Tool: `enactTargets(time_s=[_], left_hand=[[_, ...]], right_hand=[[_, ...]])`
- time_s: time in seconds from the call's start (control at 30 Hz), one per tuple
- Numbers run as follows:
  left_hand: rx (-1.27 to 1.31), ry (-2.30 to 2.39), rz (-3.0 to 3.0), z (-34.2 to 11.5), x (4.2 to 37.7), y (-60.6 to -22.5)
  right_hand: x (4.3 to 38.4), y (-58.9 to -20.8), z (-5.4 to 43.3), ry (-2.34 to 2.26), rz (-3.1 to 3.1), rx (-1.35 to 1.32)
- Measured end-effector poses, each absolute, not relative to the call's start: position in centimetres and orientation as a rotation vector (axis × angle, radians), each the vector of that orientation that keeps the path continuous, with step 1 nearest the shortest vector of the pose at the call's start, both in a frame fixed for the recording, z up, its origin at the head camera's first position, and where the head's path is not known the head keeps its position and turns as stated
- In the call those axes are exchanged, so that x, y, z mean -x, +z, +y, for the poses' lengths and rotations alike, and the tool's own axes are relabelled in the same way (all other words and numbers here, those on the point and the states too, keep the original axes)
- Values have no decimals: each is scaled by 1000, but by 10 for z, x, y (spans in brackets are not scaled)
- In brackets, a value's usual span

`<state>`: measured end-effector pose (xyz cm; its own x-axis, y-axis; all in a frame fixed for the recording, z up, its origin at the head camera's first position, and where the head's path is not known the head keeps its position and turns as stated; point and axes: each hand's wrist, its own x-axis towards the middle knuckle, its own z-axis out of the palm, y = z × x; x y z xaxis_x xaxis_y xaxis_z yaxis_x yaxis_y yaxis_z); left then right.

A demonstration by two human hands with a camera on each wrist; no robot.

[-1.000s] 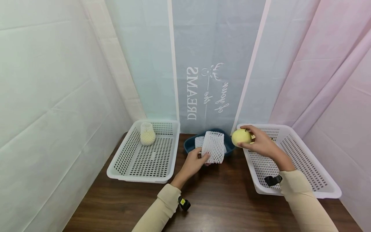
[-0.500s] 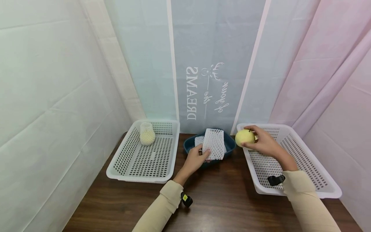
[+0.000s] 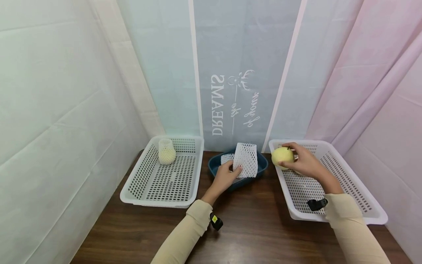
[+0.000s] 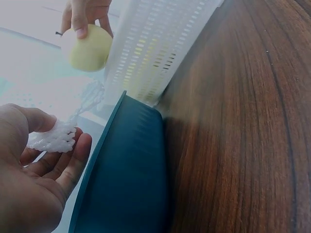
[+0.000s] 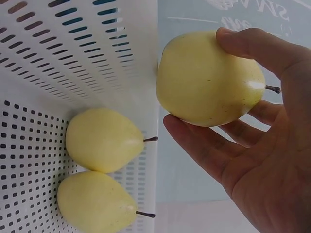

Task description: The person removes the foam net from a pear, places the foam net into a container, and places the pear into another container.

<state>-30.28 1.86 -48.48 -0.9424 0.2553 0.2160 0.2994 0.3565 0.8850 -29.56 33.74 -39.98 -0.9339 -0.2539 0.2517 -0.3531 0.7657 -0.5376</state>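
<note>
A white foam net sleeve [image 3: 245, 160] is pinched between the thumb and fingers of my left hand [image 3: 225, 176], above a dark teal tray [image 4: 129, 165]. More white netting [image 3: 226, 158] lies in that tray, partly hidden by the hand. My right hand [image 3: 307, 162] grips a yellow-green pear [image 5: 206, 80], its stem toward the palm, over the inner left edge of the right white basket [image 3: 372, 220]. Two more pears, an upper one [image 5: 103, 140] and a lower one [image 5: 97, 201], lie side by side in that basket in the right wrist view.
On the left stands another white perforated basket [image 3: 156, 202], with a pear in a foam net [image 3: 167, 154] in its back left corner. Brown wooden tabletop [image 3: 250, 227] spreads in front. A printed curtain [image 3: 237, 47] hangs close behind the containers.
My right hand has carried the pear rightward, from beside the tray to the right basket's edge. The left hand has shifted slightly up and right with the foam net sleeve.
</note>
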Motion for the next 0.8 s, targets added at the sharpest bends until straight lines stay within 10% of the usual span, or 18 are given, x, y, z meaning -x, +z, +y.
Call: enactTargets(time_s=[0.8], left_hand=[[387,-1710,-2617,34,322,-482]], right_hand=[[298,-409,362,848,-2861,-416]])
